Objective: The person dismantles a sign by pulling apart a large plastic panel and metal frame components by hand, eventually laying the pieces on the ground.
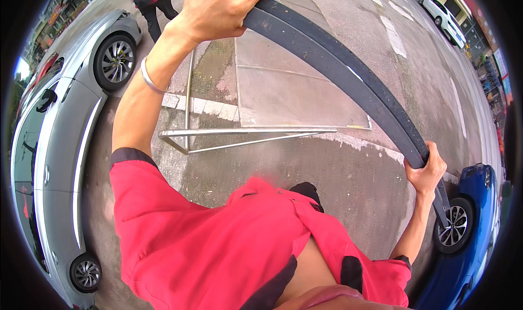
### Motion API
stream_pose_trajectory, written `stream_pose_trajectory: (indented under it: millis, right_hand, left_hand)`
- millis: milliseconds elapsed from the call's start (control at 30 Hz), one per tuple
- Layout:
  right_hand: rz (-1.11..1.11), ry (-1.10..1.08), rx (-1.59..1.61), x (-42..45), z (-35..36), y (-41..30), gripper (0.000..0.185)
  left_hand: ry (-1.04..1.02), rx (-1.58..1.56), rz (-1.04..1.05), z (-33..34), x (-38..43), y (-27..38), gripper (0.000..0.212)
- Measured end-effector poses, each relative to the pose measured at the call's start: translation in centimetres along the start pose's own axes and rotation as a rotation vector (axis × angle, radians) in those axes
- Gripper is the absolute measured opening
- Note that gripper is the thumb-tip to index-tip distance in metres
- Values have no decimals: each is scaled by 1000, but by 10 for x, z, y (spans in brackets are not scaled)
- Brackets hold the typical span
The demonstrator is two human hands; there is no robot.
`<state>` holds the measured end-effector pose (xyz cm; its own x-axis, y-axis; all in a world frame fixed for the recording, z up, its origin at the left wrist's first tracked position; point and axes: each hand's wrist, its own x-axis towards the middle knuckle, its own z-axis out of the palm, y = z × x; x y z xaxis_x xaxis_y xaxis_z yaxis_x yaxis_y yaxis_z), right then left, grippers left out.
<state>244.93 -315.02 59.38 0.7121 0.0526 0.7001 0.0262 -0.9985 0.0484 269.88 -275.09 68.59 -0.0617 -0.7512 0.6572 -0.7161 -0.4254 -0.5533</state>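
Observation:
Both of my hands are on a long dark grey beam (327,68) with a lengthwise groove and specks of dirt on it. It crosses in front of me from upper left to lower right and looks curved in this wide view. My left hand (224,11), raised at the top, is wrapped around the beam. Lower down at the right, my right hand (427,169) grips it as well. The beam's right end runs past that hand, in front of a blue car's wheel in the picture. Leftward, the beam continues behind my left hand towards another person.
A person (153,7) in a red top and black trousers stands at upper left. Flat panels (294,99) and a silver metal frame (245,133) lie on the pavement ahead. A silver car (65,142) flanks the left, a blue car (476,228) the right; a white car (443,15) stands farther off.

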Motion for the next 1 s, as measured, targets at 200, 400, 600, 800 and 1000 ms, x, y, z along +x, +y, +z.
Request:
stream_pose_trajectory:
  millis: [200, 400, 600, 800, 1000]
  right_hand:
    - [-213, -22, 250, 92, 156, 44, 34]
    - [-398, -101, 531, 145, 270, 56, 34]
    - [-445, -257, 646, 111, 312, 89, 31]
    - [-472, -582, 681, 42, 353, 113, 35]
    - [-500, -831, 606, -19, 400, 73, 37]
  left_hand:
    - [-288, 170, -219, 53, -48, -17, 57]
    - [-531, 220, -476, 68, -75, 18, 40]
    - [-643, 267, -603, 76, -70, 91, 32]
    - [-873, 145, -827, 97, -74, 179, 26]
    - [-993, -96, -1006, 114, -137, 220, 36]
